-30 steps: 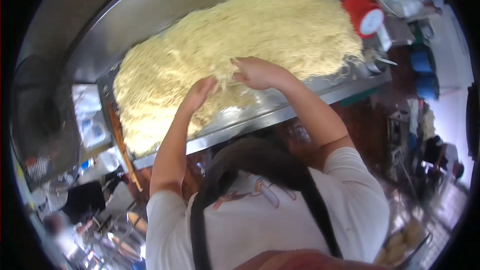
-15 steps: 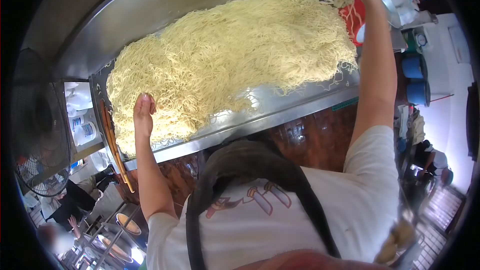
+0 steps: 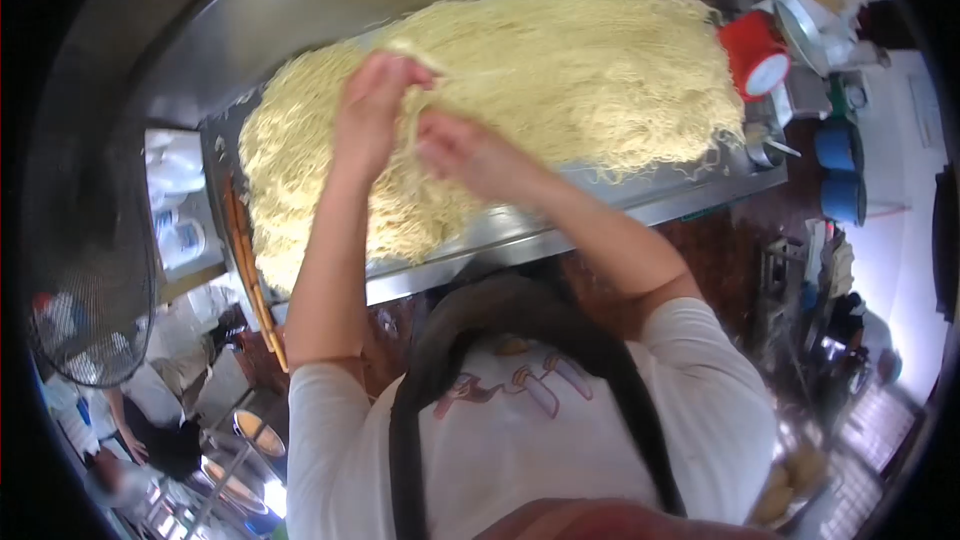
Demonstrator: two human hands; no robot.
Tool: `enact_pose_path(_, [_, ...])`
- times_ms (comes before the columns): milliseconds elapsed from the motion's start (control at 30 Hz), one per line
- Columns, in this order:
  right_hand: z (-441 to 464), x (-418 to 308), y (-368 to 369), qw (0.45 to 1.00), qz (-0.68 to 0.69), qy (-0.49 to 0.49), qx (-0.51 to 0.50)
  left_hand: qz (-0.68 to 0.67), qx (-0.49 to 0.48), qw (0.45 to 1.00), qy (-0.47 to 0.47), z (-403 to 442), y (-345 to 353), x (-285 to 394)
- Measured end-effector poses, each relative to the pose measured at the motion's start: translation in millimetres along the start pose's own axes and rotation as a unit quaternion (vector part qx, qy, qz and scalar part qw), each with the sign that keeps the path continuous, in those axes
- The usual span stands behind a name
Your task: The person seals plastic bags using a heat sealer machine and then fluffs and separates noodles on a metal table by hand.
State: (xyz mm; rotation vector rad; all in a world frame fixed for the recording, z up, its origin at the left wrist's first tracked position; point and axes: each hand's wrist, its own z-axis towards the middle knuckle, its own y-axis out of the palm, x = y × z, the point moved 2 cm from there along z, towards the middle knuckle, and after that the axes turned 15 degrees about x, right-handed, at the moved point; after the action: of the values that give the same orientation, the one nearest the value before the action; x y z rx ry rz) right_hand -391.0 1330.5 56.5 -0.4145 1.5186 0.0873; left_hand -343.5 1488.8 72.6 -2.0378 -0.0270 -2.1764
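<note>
A wide heap of pale yellow noodles [image 3: 570, 70] covers much of a metal tray table [image 3: 520, 230]. Over the heap's left half, my left hand [image 3: 380, 100] has its fingers bent and pressed together, with some pale strands at the fingertips. Just right of it and slightly lower, my right hand [image 3: 465, 150] is blurred, its fingers curled around strands that hang between the two hands. The hands are close together but apart.
A red scale [image 3: 745, 45] stands at the table's right end, by a metal bowl [image 3: 800, 30]. Wooden sticks [image 3: 245, 260] lie along the left edge. A fan [image 3: 90, 270] is at far left. Another person's arm [image 3: 125, 425] shows at lower left; blue buckets [image 3: 840, 170] are at right.
My right hand has come back from the upper right, over the scale, to the noodles. My left hand has moved up and right, and its fingers are now at strands.
</note>
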Motion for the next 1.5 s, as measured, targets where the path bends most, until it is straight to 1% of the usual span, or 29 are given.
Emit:
enact_pose_path(33, [4.2, -7.7, -3.2, 0.999, -0.001, 0.008, 0.034, 0.044, -0.059, 0.993, 0.092, 2.1, -3.7, -12.0])
enact_pose_path(100, [13.9, -17.3, -7.9, 0.999, -0.004, 0.023, 0.026, -0.052, -0.057, 0.996, -0.049, -13.0, -0.9, -14.6])
enact_pose_path(167, [21.4, -5.5, -13.2, 0.998, 0.018, 0.060, -0.018, -0.206, -0.060, 0.970, -0.110, -14.7, -6.7, -27.6])
enact_pose_path(233, [22.2, -0.5, -14.4, 0.992, 0.054, 0.112, 0.016, -0.150, -0.045, 0.980, -0.122, -19.1, -18.5, -47.0])
enact_pose_path(267, [21.4, -1.7, -4.9, 0.993, -0.026, 0.097, 0.068, -0.123, -0.043, 0.983, -0.125, -19.8, -24.0, -56.8])
enact_pose_path(300, [16.3, -3.2, 4.4, 0.984, -0.106, 0.081, 0.121, -0.086, -0.036, 0.989, -0.113, -21.8, -30.9, -61.0])
enact_pose_path(400, [13.2, -4.4, 37.8, 0.963, -0.192, 0.043, 0.184, -0.033, -0.020, 0.999, -0.032, -25.7, -30.1, -49.9])
enact_pose_path(467, [7.7, 26.7, 57.4, 0.954, -0.195, -0.059, 0.222, -0.027, -0.064, 0.995, 0.068, -31.6, -23.3, -49.5])
enact_pose_path(500, [15.7, 33.8, 58.5, 0.927, -0.252, -0.133, 0.245, -0.024, -0.087, 0.989, 0.117, -34.4, -21.2, -48.2])
enact_pose_path(600, [25.0, 18.5, 40.5, 0.957, -0.031, 0.123, 0.260, -0.116, -0.093, 0.988, -0.031, -31.1, -24.1, -49.5])
enact_pose_path(633, [28.5, 6.3, 31.3, 0.959, -0.040, 0.125, 0.252, -0.081, -0.111, 0.989, -0.058, -28.5, -23.9, -61.6])
enact_pose_path(700, [36.1, 1.1, -7.2, 0.957, -0.003, 0.063, 0.285, -0.008, -0.150, 0.983, -0.107, -25.0, -25.7, -106.0])
enact_pose_path(733, [42.5, -8.9, -30.2, 0.952, 0.026, 0.039, 0.303, 0.008, -0.129, 0.989, -0.067, -26.5, -31.0, -122.4])
enact_pose_path(800, [53.6, -21.9, -87.3, 0.933, -0.020, 0.022, 0.359, 0.067, -0.058, 0.996, 0.020, -19.1, -46.6, -146.6])
enact_pose_path(867, [62.1, -30.0, -150.9, 0.903, -0.144, -0.032, 0.404, 0.134, 0.048, 0.983, 0.113, -1.9, -66.1, -173.8])
enact_pose_path(900, [68.9, -34.9, -183.5, 0.879, -0.228, -0.014, 0.419, 0.253, 0.065, 0.943, 0.204, 15.7, -75.6, -177.9])
enact_pose_path(933, [80.1, -35.6, -217.3, 0.850, -0.305, 0.008, 0.429, 0.317, 0.048, 0.926, 0.201, 27.6, -82.0, -176.7])
enact_pose_path(1000, [107.8, 24.6, -316.8, 0.842, -0.258, -0.017, 0.474, 0.410, 0.019, 0.896, 0.167, 43.5, -84.1, -185.6])
enact_pose_path(1067, [121.3, 64.6, -332.8, 0.804, -0.343, -0.054, 0.483, 0.450, 0.003, 0.882, 0.144, 55.4, -83.1, -205.3])
enact_pose_path(1133, [120.6, 71.4, -309.2, 0.793, -0.392, -0.049, 0.465, 0.462, -0.031, 0.878, 0.119, 62.9, -81.5, -211.6])
enact_pose_path(1167, [111.3, 69.8, -261.6, 0.803, -0.398, -0.024, 0.443, 0.467, -0.049, 0.877, 0.105, 64.2, -79.3, -214.1])
enact_pose_path(1200, [101.4, 65.4, -212.9, 0.837, -0.376, 0.092, 0.386, 0.448, -0.016, 0.884, 0.132, 61.8, -78.1, -211.9])
enact_pose_path(1233, [86.6, 69.4, -167.4, 0.859, -0.384, 0.128, 0.312, 0.429, 0.017, 0.889, 0.158, 55.5, -78.2, -208.9])
enact_pose_path(1267, [74.9, 83.3, -129.7, 0.913, -0.299, 0.129, 0.247, 0.409, 0.050, 0.893, 0.184, 52.1, -78.1, -206.4])
enact_pose_path(1300, [65.7, 67.0, -83.8, 0.921, -0.339, 0.121, 0.149, 0.407, 0.037, 0.893, 0.189, 52.8, -78.0, -207.3])
enact_pose_path(1333, [59.0, 83.7, -55.9, 0.931, -0.341, 0.098, 0.091, 0.406, 0.024, 0.893, 0.193, 54.4, -80.1, -208.6])
enact_pose_path(1367, [54.4, 75.1, -33.0, 0.941, -0.314, 0.113, 0.059, 0.406, 0.011, 0.892, 0.198, 56.2, -81.9, -208.6])
enact_pose_path(1467, [57.0, 81.9, 2.8, 0.960, -0.274, 0.046, 0.035, 0.468, -0.002, 0.868, 0.164, 74.2, -89.8, -201.0])
enact_pose_path(1500, [61.9, 81.4, 10.2, 0.960, -0.273, 0.057, 0.025, 0.426, -0.011, 0.896, 0.126, 80.5, -94.8, -200.8])
